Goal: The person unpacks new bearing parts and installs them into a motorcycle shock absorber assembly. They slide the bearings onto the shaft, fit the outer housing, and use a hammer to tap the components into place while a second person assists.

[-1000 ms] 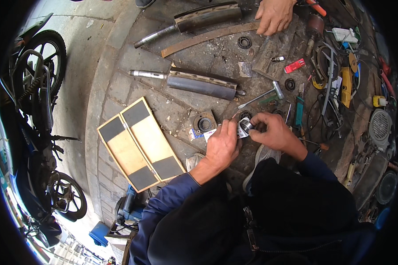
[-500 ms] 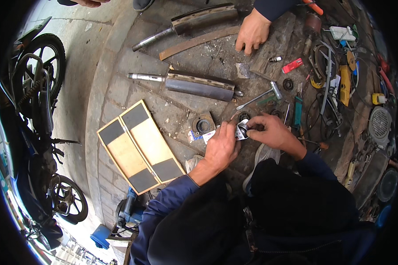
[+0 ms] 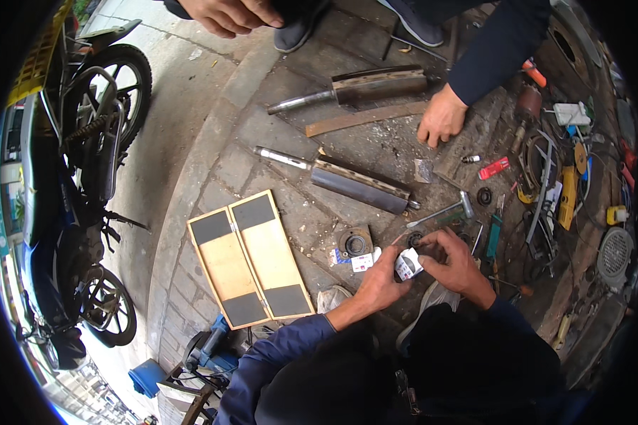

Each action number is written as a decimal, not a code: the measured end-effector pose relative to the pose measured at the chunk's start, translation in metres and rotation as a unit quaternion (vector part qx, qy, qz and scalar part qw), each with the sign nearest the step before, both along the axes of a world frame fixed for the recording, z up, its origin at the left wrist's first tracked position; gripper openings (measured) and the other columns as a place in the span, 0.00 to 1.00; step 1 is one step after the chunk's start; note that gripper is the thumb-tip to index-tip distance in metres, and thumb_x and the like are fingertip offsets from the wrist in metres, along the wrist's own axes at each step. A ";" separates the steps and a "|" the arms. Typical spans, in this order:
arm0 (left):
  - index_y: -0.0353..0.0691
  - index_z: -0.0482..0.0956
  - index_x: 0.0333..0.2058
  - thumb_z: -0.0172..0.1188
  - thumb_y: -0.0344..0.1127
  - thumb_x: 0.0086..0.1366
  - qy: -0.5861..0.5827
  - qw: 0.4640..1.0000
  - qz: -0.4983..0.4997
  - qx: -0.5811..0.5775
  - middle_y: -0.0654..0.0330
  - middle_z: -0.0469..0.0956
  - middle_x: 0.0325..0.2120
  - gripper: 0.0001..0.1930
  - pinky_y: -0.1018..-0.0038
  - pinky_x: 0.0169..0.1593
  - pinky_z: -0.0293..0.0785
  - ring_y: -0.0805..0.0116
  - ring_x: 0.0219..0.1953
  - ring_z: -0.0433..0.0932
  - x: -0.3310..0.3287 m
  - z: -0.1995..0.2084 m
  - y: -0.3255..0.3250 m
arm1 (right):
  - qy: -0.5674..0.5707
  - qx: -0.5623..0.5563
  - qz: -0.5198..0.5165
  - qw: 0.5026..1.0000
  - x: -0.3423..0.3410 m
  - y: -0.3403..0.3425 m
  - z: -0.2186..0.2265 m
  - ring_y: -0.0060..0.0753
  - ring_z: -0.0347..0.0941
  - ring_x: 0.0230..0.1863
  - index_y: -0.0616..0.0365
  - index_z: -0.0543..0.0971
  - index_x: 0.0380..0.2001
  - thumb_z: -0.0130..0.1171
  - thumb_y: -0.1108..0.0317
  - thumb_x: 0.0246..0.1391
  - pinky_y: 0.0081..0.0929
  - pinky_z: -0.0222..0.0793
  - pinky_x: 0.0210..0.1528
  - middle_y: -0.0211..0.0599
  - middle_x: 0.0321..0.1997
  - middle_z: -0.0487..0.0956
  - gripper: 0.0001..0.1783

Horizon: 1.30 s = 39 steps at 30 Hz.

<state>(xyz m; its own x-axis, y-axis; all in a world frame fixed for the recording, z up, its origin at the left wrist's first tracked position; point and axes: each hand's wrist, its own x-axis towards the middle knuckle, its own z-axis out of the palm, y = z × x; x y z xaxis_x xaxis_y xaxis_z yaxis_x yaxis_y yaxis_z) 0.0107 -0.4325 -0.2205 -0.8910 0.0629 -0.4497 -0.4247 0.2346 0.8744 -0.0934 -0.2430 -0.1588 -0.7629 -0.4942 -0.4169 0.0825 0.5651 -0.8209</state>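
A small white printed cardboard box [image 3: 408, 264] is held up between my two hands. My left hand [image 3: 381, 285] grips its left side, fingers closed around it. At the opposite edge, the thumb and curled fingers of my right hand [image 3: 461, 268] pinch the box. Just behind the box lies a dark bearing ring [image 3: 415, 239], partly hidden by my fingers. To the left, a square dark metal housing with a round bore [image 3: 355, 243] rests on the paving, and another small white box [image 3: 362, 263] lies in front of it.
An open wooden case [image 3: 252, 262] lies left, beyond it a motorcycle [image 3: 71, 191]. Two slotted metal shafts [image 3: 361, 183] and a rusty bar [image 3: 376, 119] lie ahead. A co-worker's hand [image 3: 443, 115] touches the ground. A T-handle wrench [image 3: 439, 212] and cluttered tools are right.
The view has shifted, so the scene sits lower and further right. The box has turned, showing its printed white face; the silvery round part seen at it before is hidden. A co-worker's other hand shows more.
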 end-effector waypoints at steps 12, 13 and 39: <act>0.39 0.67 0.70 0.73 0.25 0.66 -0.003 0.972 0.066 0.223 0.57 0.77 0.57 0.37 0.69 0.60 0.77 0.68 0.57 0.77 -0.005 -0.013 -0.015 | -0.215 -0.138 -0.111 0.960 0.012 0.002 -0.031 0.24 0.82 0.46 0.68 0.79 0.55 0.68 0.72 0.64 0.26 0.79 0.48 0.36 0.48 0.84 0.19; 0.38 0.70 0.68 0.75 0.29 0.64 -0.015 0.970 0.087 0.228 0.54 0.77 0.55 0.35 0.66 0.62 0.76 0.64 0.57 0.78 -0.005 -0.013 -0.015 | -0.221 -0.145 -0.123 0.957 0.012 -0.003 -0.031 0.24 0.82 0.47 0.68 0.79 0.54 0.67 0.72 0.64 0.26 0.79 0.48 0.37 0.48 0.84 0.18; 0.34 0.78 0.60 0.76 0.30 0.56 0.111 0.993 0.038 -0.015 0.47 0.80 0.50 0.32 0.62 0.57 0.78 0.51 0.52 0.81 -0.017 0.007 -0.019 | 0.026 -0.099 -0.068 0.992 0.020 -0.019 -0.033 0.21 0.76 0.37 0.61 0.83 0.56 0.65 0.74 0.63 0.23 0.73 0.40 0.32 0.40 0.81 0.18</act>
<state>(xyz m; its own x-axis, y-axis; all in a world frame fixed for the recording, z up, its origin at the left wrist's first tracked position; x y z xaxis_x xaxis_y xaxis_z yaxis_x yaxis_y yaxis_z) -0.0061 -0.4513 -0.2134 -0.9702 -0.0188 -0.2416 -0.2391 0.2364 0.9418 -0.0732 -0.2624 -0.1916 -0.8466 -0.4527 -0.2798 0.1015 0.3788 -0.9199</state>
